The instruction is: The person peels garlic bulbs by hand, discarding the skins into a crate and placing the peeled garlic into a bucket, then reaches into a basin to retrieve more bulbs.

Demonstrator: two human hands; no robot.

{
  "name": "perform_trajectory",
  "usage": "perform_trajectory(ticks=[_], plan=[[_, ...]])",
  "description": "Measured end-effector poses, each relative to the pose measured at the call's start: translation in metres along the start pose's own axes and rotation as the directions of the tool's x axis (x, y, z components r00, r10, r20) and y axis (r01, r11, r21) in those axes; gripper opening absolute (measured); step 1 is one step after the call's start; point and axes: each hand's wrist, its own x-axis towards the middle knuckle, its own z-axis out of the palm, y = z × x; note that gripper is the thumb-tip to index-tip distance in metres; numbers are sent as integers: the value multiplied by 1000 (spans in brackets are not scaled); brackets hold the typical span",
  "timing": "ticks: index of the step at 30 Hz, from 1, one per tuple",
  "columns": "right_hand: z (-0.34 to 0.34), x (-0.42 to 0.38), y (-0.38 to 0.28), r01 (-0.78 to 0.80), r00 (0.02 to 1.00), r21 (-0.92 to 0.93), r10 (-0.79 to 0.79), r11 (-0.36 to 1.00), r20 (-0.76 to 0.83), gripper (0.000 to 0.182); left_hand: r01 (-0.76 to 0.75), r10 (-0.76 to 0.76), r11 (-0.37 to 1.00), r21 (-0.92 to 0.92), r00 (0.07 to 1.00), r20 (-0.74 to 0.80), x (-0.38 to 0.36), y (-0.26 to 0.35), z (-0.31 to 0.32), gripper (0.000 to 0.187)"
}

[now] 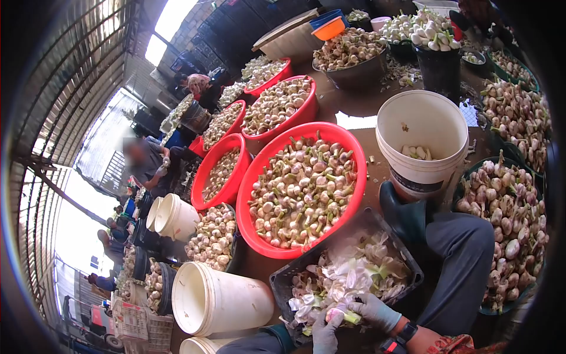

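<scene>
My left hand (325,334), in a pale glove, is closed on one side of a garlic bulb (335,314) with pinkish skin and a green stem. My right hand (379,312), gloved too, has its fingers pressed to the bulb's stem side. Both hands are over the near edge of a black crate (416,277). Loose white and pink garlic skins (354,265) fill the crate beneath and beyond the hands.
A red basin (243,235) of garlic stands beyond the crate. The white bucket (421,171) at the right holds a few peeled cloves. Another white bucket (242,301) lies tilted at left. Garlic piles (507,218) are at right; a person (154,165) sits far left.
</scene>
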Motion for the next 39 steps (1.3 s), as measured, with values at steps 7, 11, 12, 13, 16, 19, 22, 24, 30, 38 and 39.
perform_trajectory(ticks=[7,11,12,13,16,19,22,24,30,38,39], plan=[[9,7,-3,119,966,-559,-225,821,-125,22,-42,41,972,-230,999,-9,27,-27,-15,33],[7,9,0,173,954,-555,-279,814,-112,29,-30,27,947,-319,1000,-13,14,-10,-6,41],[6,5,-2,165,954,-560,-275,812,-117,29,-14,24,941,-338,999,26,11,-10,-9,44],[4,4,-5,175,941,-568,-307,804,-145,28,-6,31,933,-359,997,65,11,-7,-11,47],[-17,11,-3,162,870,-381,-313,911,-381,21,26,70,822,-568,987,146,-7,11,-28,51],[-23,-11,-49,315,789,-276,-413,908,-455,19,-79,223,711,-698,968,118,-7,19,-36,46],[-16,-4,-54,403,805,-496,-556,769,-209,25,1,184,642,-766,970,156,1,19,-27,35],[-14,2,-34,217,808,-865,-581,452,-101,27,-1,134,670,-742,984,120,2,5,-24,36],[1,-1,-39,183,968,-433,-238,883,-76,30,-141,150,858,-495,988,-23,8,9,9,42],[15,6,-30,188,923,-746,-374,638,-87,21,-273,267,955,-118,962,-60,13,-2,10,42],[13,9,-26,178,927,-747,-364,641,-91,21,-263,257,957,-120,964,-63,12,-4,9,42]])
